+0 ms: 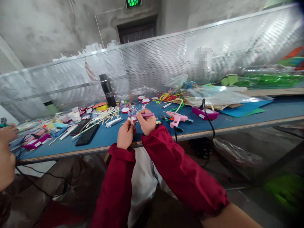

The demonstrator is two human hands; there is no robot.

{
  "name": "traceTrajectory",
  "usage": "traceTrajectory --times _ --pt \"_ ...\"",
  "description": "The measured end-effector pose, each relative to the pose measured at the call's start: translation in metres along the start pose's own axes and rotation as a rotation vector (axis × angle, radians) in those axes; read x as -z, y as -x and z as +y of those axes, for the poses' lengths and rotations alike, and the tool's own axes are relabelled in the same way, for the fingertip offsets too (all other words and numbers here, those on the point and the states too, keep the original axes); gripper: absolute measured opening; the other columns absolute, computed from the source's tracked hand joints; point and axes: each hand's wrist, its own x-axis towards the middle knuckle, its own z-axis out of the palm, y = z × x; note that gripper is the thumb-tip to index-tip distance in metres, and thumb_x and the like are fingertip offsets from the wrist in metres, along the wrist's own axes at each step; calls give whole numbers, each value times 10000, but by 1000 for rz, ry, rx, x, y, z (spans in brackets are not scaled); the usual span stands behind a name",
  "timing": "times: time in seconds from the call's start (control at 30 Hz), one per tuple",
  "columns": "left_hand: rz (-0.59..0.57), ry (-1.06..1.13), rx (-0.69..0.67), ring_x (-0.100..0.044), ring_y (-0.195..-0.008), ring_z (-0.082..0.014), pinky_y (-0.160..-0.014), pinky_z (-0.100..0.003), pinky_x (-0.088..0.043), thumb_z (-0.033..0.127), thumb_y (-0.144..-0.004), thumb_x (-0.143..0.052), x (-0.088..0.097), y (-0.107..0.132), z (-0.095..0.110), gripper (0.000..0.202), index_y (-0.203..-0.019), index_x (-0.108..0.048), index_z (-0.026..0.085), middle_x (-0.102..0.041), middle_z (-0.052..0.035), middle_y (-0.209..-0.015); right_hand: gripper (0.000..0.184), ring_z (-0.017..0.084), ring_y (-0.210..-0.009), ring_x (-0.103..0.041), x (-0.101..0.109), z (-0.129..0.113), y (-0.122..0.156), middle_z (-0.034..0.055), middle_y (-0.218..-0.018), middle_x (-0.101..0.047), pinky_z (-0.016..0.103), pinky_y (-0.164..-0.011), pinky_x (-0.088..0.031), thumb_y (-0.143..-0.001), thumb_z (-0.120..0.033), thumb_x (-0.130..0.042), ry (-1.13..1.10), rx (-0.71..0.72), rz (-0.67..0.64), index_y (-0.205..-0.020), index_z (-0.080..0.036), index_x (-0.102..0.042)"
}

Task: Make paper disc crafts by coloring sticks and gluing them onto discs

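Near the front edge of the blue table, my left hand (125,135) is closed, pinching a small flat stick (129,116) that points up and is pale at the bottom and darker toward the top. Just to its right, my right hand (147,123) grips a purple marker pen (149,115) lying almost level, its tip toward the stick. Whether tip and stick touch, I cannot tell. A pink glue gun (177,118) rests on the table right of my right hand. White pens (114,122) lie left of my left hand.
A black phone (87,135), loose sticks (110,114) and a black bottle (108,90) stand or lie to the left. Right are a purple box with a cable (205,113), plastic bags and blue sheets (247,108). Another person's hand (8,134) is at far left.
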Motion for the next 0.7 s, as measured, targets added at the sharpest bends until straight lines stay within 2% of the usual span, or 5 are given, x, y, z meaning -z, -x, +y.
traceTrajectory --times 0.2,0.33,0.7 --pt "2 5 0 -562 -657 -165 -638 -276 -381 359 -986 -500 -1 -1 -3 209 -855 -585 220 -639 5 -690 253 154 -570 -571 -1 -1 0 -13 -618 -635 294 -582 -458 -868 -439 -621 0 -23 -19 -727 -228 -619" --pt "4 -2 -3 -569 -669 -166 -640 -275 -385 356 -988 -500 -1 -1 -3 209 -859 -589 218 -646 1 -700 231 144 -539 -549 -1 1 0 -29 -590 -621 282 -561 -445 -851 -415 -629 15 -53 -2 -712 -233 -596" --pt "10 -2 -7 -574 -676 -167 -640 -272 -389 358 -990 -499 -1 0 -2 218 -851 -592 219 -648 -1 -702 268 153 -569 -561 0 -2 0 -16 -609 -626 294 -583 -442 -879 -437 -621 0 -8 -16 -706 -234 -600"
